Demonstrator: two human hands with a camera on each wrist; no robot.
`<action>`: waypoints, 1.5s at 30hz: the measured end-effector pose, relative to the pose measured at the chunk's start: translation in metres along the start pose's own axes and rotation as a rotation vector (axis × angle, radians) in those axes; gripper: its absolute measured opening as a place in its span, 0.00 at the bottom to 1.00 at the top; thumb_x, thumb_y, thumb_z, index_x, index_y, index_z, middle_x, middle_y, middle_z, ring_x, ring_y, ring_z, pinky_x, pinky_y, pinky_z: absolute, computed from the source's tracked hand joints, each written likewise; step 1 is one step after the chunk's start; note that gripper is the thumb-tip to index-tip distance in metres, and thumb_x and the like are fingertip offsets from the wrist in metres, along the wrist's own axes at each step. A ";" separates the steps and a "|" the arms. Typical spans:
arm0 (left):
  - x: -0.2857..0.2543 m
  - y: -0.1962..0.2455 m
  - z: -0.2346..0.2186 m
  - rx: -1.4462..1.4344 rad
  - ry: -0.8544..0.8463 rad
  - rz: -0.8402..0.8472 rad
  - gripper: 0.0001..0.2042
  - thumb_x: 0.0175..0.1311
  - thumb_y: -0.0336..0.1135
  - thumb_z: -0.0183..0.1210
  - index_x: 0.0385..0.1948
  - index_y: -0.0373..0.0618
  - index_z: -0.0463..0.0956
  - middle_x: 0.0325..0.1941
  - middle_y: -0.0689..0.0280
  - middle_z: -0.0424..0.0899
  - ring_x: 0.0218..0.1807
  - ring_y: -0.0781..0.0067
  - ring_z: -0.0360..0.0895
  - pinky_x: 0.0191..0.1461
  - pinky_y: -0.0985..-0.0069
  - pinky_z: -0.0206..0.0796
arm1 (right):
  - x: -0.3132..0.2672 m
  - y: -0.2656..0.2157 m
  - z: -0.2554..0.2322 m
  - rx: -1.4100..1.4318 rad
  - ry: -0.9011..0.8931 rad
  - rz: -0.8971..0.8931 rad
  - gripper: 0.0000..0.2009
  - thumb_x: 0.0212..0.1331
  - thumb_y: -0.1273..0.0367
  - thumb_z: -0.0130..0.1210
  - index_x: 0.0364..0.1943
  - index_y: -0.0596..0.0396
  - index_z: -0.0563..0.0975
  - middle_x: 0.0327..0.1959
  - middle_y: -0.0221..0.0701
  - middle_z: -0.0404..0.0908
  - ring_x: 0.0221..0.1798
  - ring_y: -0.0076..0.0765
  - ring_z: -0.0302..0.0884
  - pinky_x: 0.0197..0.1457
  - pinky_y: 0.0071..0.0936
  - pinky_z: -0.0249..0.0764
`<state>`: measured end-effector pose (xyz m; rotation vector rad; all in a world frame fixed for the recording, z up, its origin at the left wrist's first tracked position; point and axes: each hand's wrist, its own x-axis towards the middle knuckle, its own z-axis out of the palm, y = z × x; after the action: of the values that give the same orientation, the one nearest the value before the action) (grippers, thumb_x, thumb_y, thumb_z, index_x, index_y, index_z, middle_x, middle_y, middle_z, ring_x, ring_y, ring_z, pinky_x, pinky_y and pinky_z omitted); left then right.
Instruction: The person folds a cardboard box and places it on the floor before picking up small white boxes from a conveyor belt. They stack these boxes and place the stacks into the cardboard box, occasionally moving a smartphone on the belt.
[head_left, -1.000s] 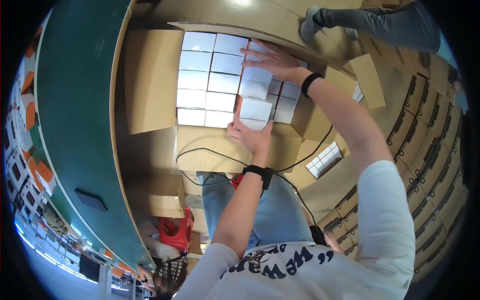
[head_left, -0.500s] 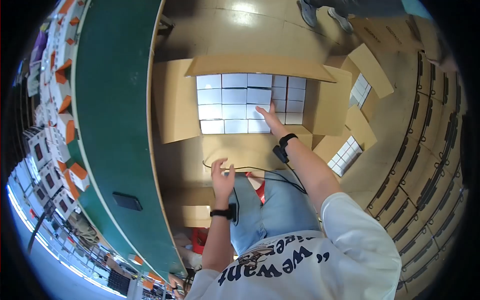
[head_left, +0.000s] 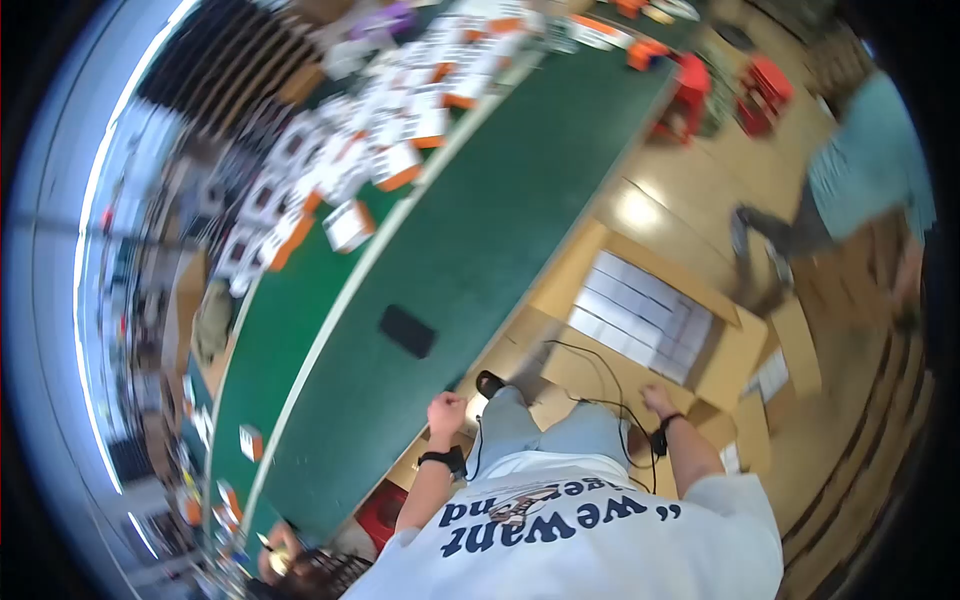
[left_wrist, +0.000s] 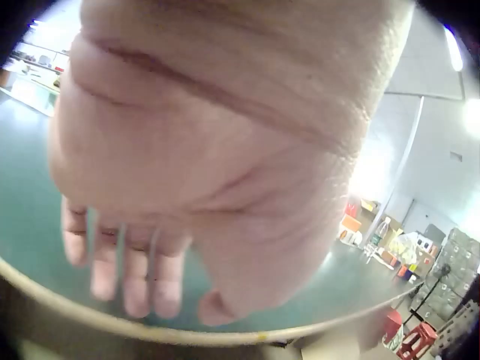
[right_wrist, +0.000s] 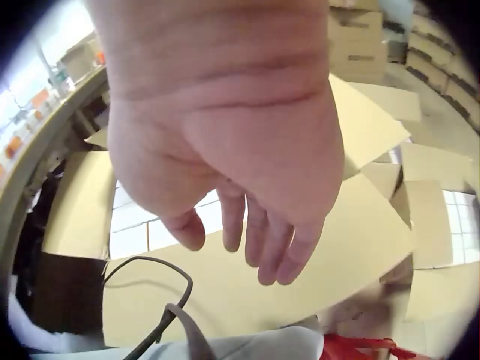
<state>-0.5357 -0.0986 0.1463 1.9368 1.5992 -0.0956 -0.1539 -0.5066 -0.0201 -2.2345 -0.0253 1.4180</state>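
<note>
My left hand [head_left: 447,412] hangs beside the edge of the green table [head_left: 450,270], its fingers loosely bent and nothing in them. The left wrist view shows its fingers [left_wrist: 136,281] pointing down in front of the green top. Nothing is held in my right hand [head_left: 658,400] either, which hovers near the front flap of a large cardboard carton [head_left: 735,365]. Rows of small white boxes [head_left: 640,310] fill the carton. In the right wrist view the relaxed fingers [right_wrist: 255,236] overlap that carton's flap [right_wrist: 352,247].
A dark phone-like slab [head_left: 407,331] lies on the table. Many white-and-orange boxes [head_left: 348,226] crowd its far side. Black cables [head_left: 600,360] loop across the carton's front. Further open cartons [head_left: 795,345] stand at right, a person in a teal shirt [head_left: 865,150] beyond. Red stools [head_left: 763,92] stand farther off.
Both hands worked at the white boxes a second ago; the left came away first, then the right. The head view has swung left toward the table, and the left hand is now at its edge.
</note>
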 end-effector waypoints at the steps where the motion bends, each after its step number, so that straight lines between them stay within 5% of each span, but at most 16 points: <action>1: -0.002 0.008 -0.024 0.031 0.022 -0.090 0.15 0.55 0.45 0.67 0.33 0.42 0.87 0.41 0.51 0.90 0.47 0.48 0.87 0.53 0.56 0.79 | -0.017 -0.004 0.012 0.119 0.042 -0.009 0.13 0.68 0.60 0.56 0.37 0.56 0.82 0.26 0.29 0.80 0.27 0.30 0.78 0.27 0.33 0.72; 4: 0.006 -0.041 -0.061 0.166 0.045 -0.311 0.14 0.54 0.46 0.67 0.33 0.45 0.87 0.41 0.52 0.90 0.49 0.48 0.87 0.55 0.56 0.79 | 0.005 0.012 0.046 0.352 -0.151 0.193 0.15 0.73 0.57 0.52 0.51 0.53 0.77 0.39 0.36 0.81 0.35 0.39 0.82 0.39 0.41 0.81; 6: 0.003 -0.095 -0.078 -0.058 0.103 -0.341 0.14 0.54 0.46 0.68 0.33 0.47 0.88 0.42 0.53 0.90 0.49 0.49 0.87 0.55 0.57 0.80 | -0.030 -0.063 0.059 0.097 -0.196 0.263 0.23 0.72 0.56 0.53 0.63 0.56 0.73 0.55 0.42 0.80 0.56 0.52 0.81 0.58 0.53 0.79; 8: -0.001 -0.141 -0.093 -0.294 0.144 -0.338 0.14 0.54 0.47 0.68 0.33 0.48 0.88 0.41 0.54 0.90 0.48 0.49 0.87 0.55 0.58 0.80 | -0.033 -0.153 0.074 -0.034 -0.229 0.152 0.22 0.70 0.59 0.56 0.63 0.56 0.74 0.56 0.41 0.80 0.53 0.50 0.82 0.56 0.50 0.81; 11: -0.013 -0.210 -0.075 -0.424 0.202 -0.431 0.16 0.54 0.49 0.67 0.32 0.46 0.88 0.40 0.53 0.90 0.47 0.46 0.87 0.55 0.56 0.79 | 0.008 -0.314 0.095 -0.150 -0.248 -0.254 0.19 0.64 0.66 0.58 0.58 0.55 0.77 0.45 0.37 0.84 0.38 0.43 0.85 0.38 0.40 0.82; 13: -0.042 -0.236 -0.072 -0.395 0.174 -0.577 0.17 0.56 0.48 0.66 0.37 0.45 0.89 0.45 0.51 0.90 0.49 0.46 0.87 0.56 0.54 0.79 | 0.044 -0.439 0.120 -0.623 -0.077 -0.551 0.05 0.63 0.72 0.56 0.39 0.56 0.81 0.21 0.32 0.78 0.19 0.34 0.76 0.20 0.33 0.72; 14: -0.054 -0.248 -0.058 -0.423 0.151 -0.693 0.17 0.56 0.47 0.65 0.40 0.44 0.88 0.45 0.50 0.90 0.50 0.46 0.87 0.56 0.55 0.79 | 0.003 -0.498 0.144 -0.367 -0.250 -0.431 0.08 0.62 0.73 0.54 0.25 0.57 0.79 0.15 0.30 0.72 0.16 0.30 0.72 0.16 0.29 0.65; 15: -0.064 -0.258 -0.043 -0.445 0.119 -0.772 0.18 0.57 0.47 0.65 0.42 0.44 0.88 0.46 0.49 0.90 0.50 0.46 0.87 0.55 0.55 0.79 | 0.036 -0.536 0.158 -0.347 -0.217 -0.726 0.13 0.63 0.71 0.54 0.20 0.58 0.76 0.13 0.30 0.71 0.13 0.29 0.69 0.13 0.30 0.62; 17: -0.101 -0.252 -0.028 -0.575 0.102 -0.965 0.21 0.58 0.45 0.63 0.49 0.41 0.86 0.53 0.48 0.88 0.56 0.49 0.86 0.60 0.58 0.77 | -0.005 -0.643 0.193 -0.816 0.033 -0.808 0.14 0.65 0.66 0.53 0.21 0.58 0.74 0.13 0.31 0.72 0.11 0.33 0.70 0.13 0.32 0.64; 19: -0.152 -0.208 -0.032 -0.670 0.174 -0.952 0.22 0.58 0.45 0.63 0.49 0.41 0.87 0.57 0.49 0.87 0.60 0.51 0.84 0.63 0.59 0.75 | -0.002 -0.733 0.216 -0.808 -0.040 -0.796 0.15 0.65 0.63 0.52 0.22 0.55 0.75 0.15 0.30 0.73 0.12 0.32 0.71 0.12 0.30 0.64; 23: -0.183 -0.155 0.080 -0.827 -0.165 -1.193 0.25 0.59 0.51 0.61 0.54 0.46 0.86 0.59 0.49 0.86 0.63 0.52 0.82 0.67 0.62 0.72 | 0.075 -0.866 0.276 -0.766 -0.318 -0.755 0.17 0.67 0.53 0.57 0.30 0.52 0.76 0.19 0.26 0.71 0.17 0.32 0.72 0.16 0.32 0.63; 27: -0.189 -0.040 0.148 -0.903 0.051 -1.285 0.26 0.56 0.55 0.66 0.49 0.45 0.88 0.56 0.52 0.88 0.58 0.55 0.86 0.59 0.63 0.77 | 0.094 -0.911 0.355 -0.686 -0.209 -0.921 0.31 0.63 0.45 0.62 0.56 0.57 0.75 0.51 0.44 0.79 0.54 0.45 0.79 0.54 0.48 0.77; 30: -0.210 -0.010 0.206 -1.238 0.292 -1.431 0.27 0.56 0.57 0.66 0.47 0.44 0.88 0.55 0.52 0.89 0.58 0.54 0.86 0.58 0.63 0.78 | 0.094 -0.910 0.396 -1.110 0.496 -0.944 0.42 0.55 0.39 0.67 0.67 0.53 0.70 0.63 0.51 0.73 0.67 0.53 0.70 0.67 0.57 0.69; 33: -0.236 0.009 0.183 -1.183 0.258 -1.502 0.28 0.57 0.59 0.66 0.47 0.43 0.87 0.55 0.52 0.89 0.58 0.52 0.86 0.57 0.62 0.78 | 0.092 -0.908 0.397 -0.980 0.763 -0.781 0.49 0.48 0.35 0.68 0.69 0.48 0.66 0.68 0.57 0.68 0.70 0.64 0.66 0.66 0.70 0.64; 39: -0.199 0.031 0.041 -0.571 0.248 -1.843 0.23 0.57 0.55 0.68 0.40 0.42 0.89 0.42 0.49 0.91 0.47 0.52 0.89 0.52 0.62 0.80 | 0.129 -0.926 0.365 -0.901 0.559 -0.670 0.53 0.44 0.36 0.69 0.75 0.37 0.58 0.72 0.73 0.55 0.76 0.74 0.54 0.66 0.80 0.56; 45: -0.164 -0.007 0.036 -0.841 0.327 -1.296 0.18 0.58 0.48 0.67 0.40 0.42 0.87 0.43 0.52 0.91 0.49 0.53 0.88 0.54 0.63 0.79 | 0.100 -0.924 0.356 -1.102 0.373 -0.643 0.55 0.43 0.48 0.70 0.80 0.32 0.52 0.76 0.66 0.49 0.78 0.79 0.49 0.69 0.80 0.56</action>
<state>-0.5743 -0.2576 0.1843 0.1316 2.3243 0.3341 -0.1914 0.4728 0.1531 -2.8165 -1.5605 0.6235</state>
